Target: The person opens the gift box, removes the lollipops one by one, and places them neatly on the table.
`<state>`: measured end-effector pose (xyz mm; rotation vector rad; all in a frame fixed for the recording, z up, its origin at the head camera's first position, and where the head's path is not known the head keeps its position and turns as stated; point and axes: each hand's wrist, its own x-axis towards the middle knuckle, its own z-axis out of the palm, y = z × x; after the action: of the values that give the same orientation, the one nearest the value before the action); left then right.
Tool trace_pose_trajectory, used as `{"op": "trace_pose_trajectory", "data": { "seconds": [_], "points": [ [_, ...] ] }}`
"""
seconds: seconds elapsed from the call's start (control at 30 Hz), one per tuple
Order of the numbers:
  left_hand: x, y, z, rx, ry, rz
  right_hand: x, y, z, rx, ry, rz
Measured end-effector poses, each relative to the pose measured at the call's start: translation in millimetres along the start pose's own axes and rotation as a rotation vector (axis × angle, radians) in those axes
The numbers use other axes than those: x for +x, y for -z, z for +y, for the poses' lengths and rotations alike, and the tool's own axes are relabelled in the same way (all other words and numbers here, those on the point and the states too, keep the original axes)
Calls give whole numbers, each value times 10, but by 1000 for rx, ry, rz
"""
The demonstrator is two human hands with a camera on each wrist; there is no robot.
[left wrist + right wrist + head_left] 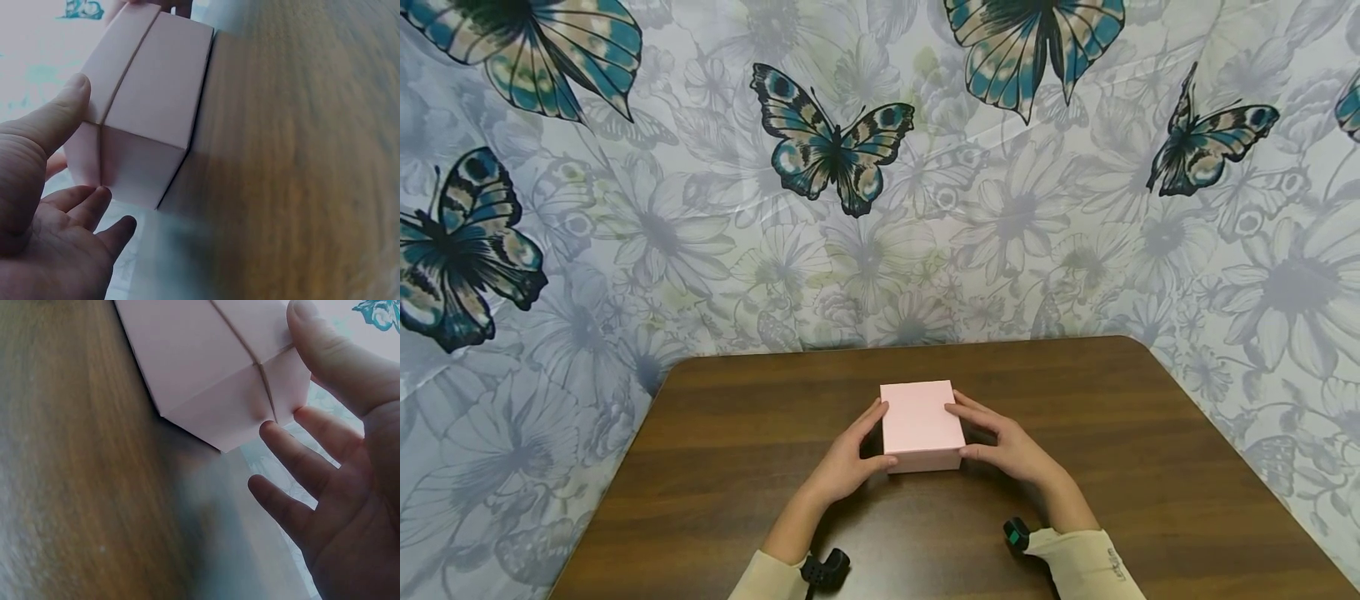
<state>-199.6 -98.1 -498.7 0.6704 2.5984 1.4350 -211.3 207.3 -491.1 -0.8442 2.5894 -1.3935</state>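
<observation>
A pink lidded box (922, 418) sits on the wooden table, its lid on and a thin seam running round its sides. On its left side my left hand (844, 463) holds it, thumb at the near corner and fingers along the side. My right hand (1012, 448) grips the opposite side in much the same way. In the left wrist view, the thumb touches the lid (119, 59) and fingertips meet the side near the seam. The right wrist view has the thumb on the lid's front and fingertips at the box side (228, 409). What the box contains is hidden.
The brown wooden table (730, 500) has rounded far corners. Behind it hangs a pale floral cloth (1015, 275) with teal butterflies. Black wrist devices (826, 570) sit on both wrists, below the light sleeves.
</observation>
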Motion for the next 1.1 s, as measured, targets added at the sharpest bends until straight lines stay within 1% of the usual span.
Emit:
{"op": "trace_pose_trajectory", "data": {
  "seconds": [0.13,0.23,0.4,0.6,0.8,0.93,1.1],
  "points": [
    [0,0,18,-11,-7,4,0,2,-3,22,7,0],
    [5,6,31,-21,-13,6,1,7,4,39,27,4],
    [9,17,45,-29,-26,21,4,20,-4,40,57,15],
    [0,37,77,-58,-61,54,11,45,-57,36,71,42],
    [-14,73,110,-66,-64,57,6,57,-106,39,92,48],
    [-17,99,131,-69,-62,83,4,77,-136,34,122,48],
    [-30,146,189,-83,-79,119,10,105,-207,35,157,45]
  ]
}}
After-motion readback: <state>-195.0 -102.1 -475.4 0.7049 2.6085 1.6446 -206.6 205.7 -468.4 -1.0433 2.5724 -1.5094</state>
